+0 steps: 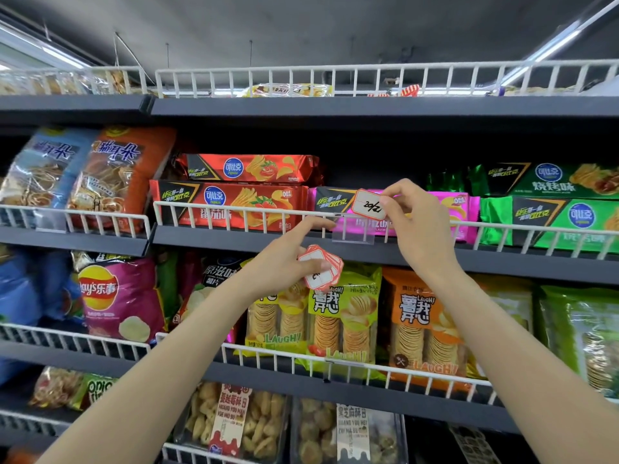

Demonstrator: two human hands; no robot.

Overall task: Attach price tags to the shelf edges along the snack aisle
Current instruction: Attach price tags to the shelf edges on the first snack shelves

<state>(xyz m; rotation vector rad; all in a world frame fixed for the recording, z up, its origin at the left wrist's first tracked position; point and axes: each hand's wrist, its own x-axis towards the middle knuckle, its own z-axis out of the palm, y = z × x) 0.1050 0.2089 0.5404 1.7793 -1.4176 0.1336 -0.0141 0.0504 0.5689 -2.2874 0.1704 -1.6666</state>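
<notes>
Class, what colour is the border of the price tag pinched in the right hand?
Red-orange border around a white price tag, pinched by the right hand; the head view shows it.

Bright overhead light, wide-angle edge bending

Dark shelf [301, 244], white wire rail [234, 209], red chip packs [231, 204]

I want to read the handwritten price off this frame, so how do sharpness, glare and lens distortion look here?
Head view: the price tag pinched by the right hand is fairly sharp, its scrawl roughly legible; the tag stack in the left hand is softer; the foil packs show glare; the wire shelf rails bow with wide-angle distortion, and the frame edges are softest.
</notes>
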